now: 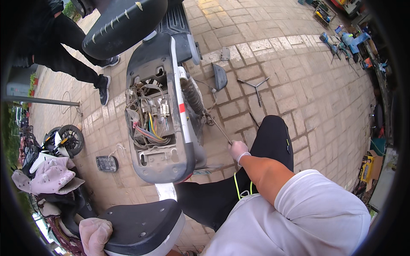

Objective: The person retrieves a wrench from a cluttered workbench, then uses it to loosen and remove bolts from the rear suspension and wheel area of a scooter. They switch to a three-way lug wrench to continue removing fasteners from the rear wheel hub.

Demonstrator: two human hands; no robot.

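Observation:
My right hand [239, 151], in a thin pale glove, is closed around the near end of a long metal rod-handled tool [221, 129]. The tool's far end meets the lower part of the coil-spring shock absorber [193, 97] on an electric scooter [165, 164]. The scooter's rear body lies exposed, with a bundle of coloured wires [151, 133] and connectors inside. At the lower left, my left hand [95, 235], also gloved, is closed over the edge of a black panel with a white side [143, 224]; its fingertips are partly hidden.
The black scooter seat [124, 27] is tilted up. On the paving lie a three-armed wrench [255, 87], a dark lamp-like part [219, 77] and a black rectangular part [106, 164]. Power tools [341, 42] stand far right. A person [64, 47] stands far left; a covered scooter [53, 175] is parked left.

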